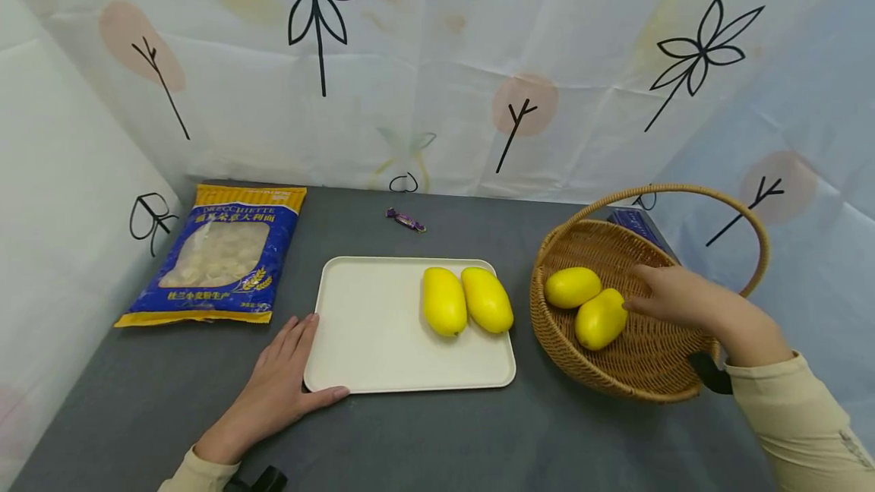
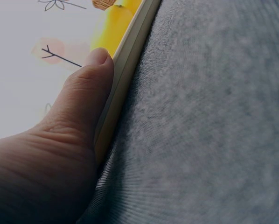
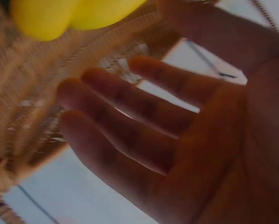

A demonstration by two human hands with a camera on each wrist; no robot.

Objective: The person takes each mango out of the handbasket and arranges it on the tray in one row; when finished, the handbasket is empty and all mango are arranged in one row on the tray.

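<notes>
A cream tray (image 1: 369, 325) lies on the grey cloth, bearing two yellow mangoes (image 1: 444, 302) side by side at its right end. Against the tray's lower left corner rests my left hand (image 1: 276, 382), its fingers along the left edge and its thumb (image 2: 81, 93) on the near rim. Inside the wicker basket (image 1: 663, 367) are two more mangoes (image 1: 601, 320). My right hand (image 1: 690, 302) reaches in over the basket from the right, beside these mangoes. The right wrist view shows its fingers (image 3: 130, 100) spread and holding nothing; whether a fingertip touches a mango, I cannot tell.
A blue and yellow pasta bag (image 1: 219, 257) lies left of the tray. Behind the tray is a small purple wrapped candy (image 1: 406, 219). A dark blue box (image 1: 642, 228) stands partly hidden behind the basket, whose tall handle (image 1: 762, 249) arches up. Patterned cloth hangs behind and at both sides.
</notes>
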